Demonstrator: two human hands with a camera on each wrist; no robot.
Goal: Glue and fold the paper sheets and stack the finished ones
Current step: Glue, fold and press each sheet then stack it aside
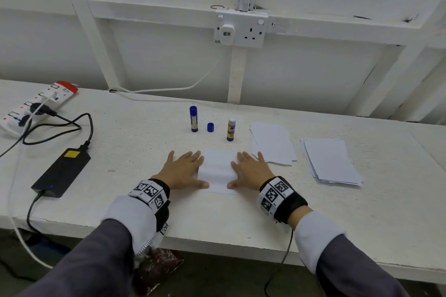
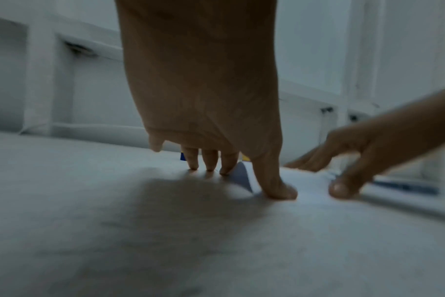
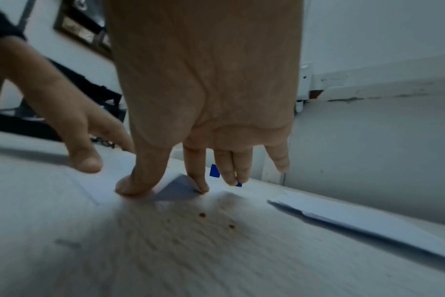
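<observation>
We have our left hand [image 1: 182,169] and right hand [image 1: 251,169] spread flat, fingers apart, pressing the two side edges of the folded paper sheet [image 1: 217,171] that lies between them near the front of the white table [image 1: 120,152]. We think the fold is being pressed shut now. To do it well we should push down evenly and rub along the crease so the glue sticks, without sliding the sheet.

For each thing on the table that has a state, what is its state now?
Folded sheet: on the table, pressed at both sides.
Left hand: flat, fingers straight.
Right hand: flat, fingers straight.
Blue glue stick: upright, capped.
Second glue stick: upright, uncapped.
Blue cap: off, standing alone.
</observation>
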